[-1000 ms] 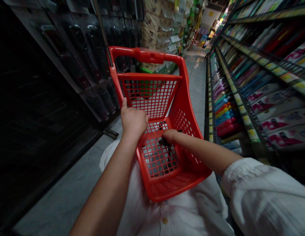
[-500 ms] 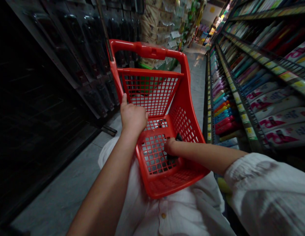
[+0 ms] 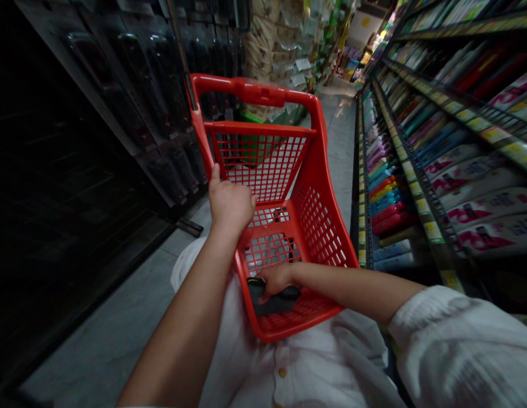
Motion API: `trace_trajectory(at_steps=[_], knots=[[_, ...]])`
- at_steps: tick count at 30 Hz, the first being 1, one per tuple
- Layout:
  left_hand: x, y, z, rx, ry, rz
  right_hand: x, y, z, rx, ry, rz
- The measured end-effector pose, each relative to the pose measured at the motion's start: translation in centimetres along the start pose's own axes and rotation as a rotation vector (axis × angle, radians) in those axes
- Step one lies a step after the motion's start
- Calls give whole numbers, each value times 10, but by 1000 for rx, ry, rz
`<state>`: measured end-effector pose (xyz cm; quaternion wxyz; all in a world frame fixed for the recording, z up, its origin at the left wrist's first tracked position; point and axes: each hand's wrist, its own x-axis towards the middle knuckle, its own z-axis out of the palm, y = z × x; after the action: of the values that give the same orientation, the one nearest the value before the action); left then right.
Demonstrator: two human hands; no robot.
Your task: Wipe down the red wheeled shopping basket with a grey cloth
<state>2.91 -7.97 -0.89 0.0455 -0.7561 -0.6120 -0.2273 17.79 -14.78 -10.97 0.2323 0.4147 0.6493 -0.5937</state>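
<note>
A red plastic shopping basket (image 3: 308, 221) with grid walls stands against my body, its handle at the far end. My left hand (image 3: 232, 204) is closed over the basket's left rim, with the index finger lying along it. Reaching inside over the right rim, my right hand (image 3: 276, 280) grips a dark, flat item (image 3: 274, 303) near the end of the basket closest to me. The item looks black and grey; part of it is hidden under my fingers. A thin metal rod (image 3: 181, 51) meets the handle's left corner.
Shelves (image 3: 420, 195) packed with colourful wrapped goods run along the right. Hanging dark packages (image 3: 131, 85) line the back left, beside beige packs (image 3: 261, 45). Grey tiled floor (image 3: 338, 133) shows between them, and a dark panel (image 3: 55, 198) is at the left.
My right hand has moved left and nearer to my body inside the basket, bringing the dark item along, and more of the item now shows. My left hand stays on the rim.
</note>
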Motion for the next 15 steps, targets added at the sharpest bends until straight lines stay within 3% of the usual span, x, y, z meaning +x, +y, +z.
trace_trajectory(at_steps=[3,7,11,15], knots=[[-1,-2,2,40,34,29,-22,9,0,213,-175,-5],[0,-3,3,63,58,53,-56,8,-11,315,-299,-160],[1,-2,1,25,29,46,-75,1,-8,321,-221,-281],[4,-3,-1,19,-12,54,-89,9,-9,317,-161,-412]])
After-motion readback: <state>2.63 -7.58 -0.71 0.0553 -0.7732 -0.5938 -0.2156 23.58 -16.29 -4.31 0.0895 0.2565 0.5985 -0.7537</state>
